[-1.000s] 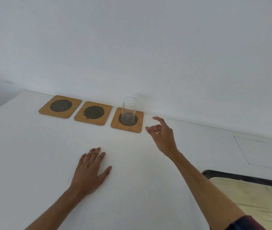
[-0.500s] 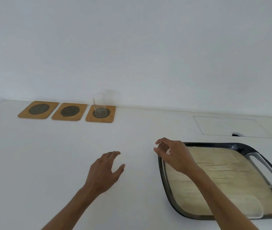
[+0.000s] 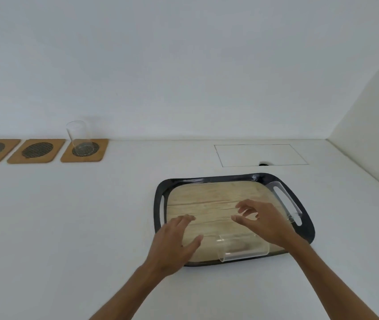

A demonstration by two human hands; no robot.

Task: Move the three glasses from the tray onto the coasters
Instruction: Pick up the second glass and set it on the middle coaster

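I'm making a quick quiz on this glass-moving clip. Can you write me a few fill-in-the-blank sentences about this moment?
1. The upright glass stands on the ___ of the three coasters.
2. The glass by the tray's near edge lies on its ___.
3. Both hands, left hand and right hand, are above the ___ and hold nothing.
4. The number of coasters without a glass is ___.

Missing words: rightmost; side; tray; two

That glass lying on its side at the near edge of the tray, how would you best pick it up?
Grip the lying glass across its round middle, coming down from above. Its open mouth faces left and it lies flat on the tray, so the curved sides are free. The right hand hovers open just above it.
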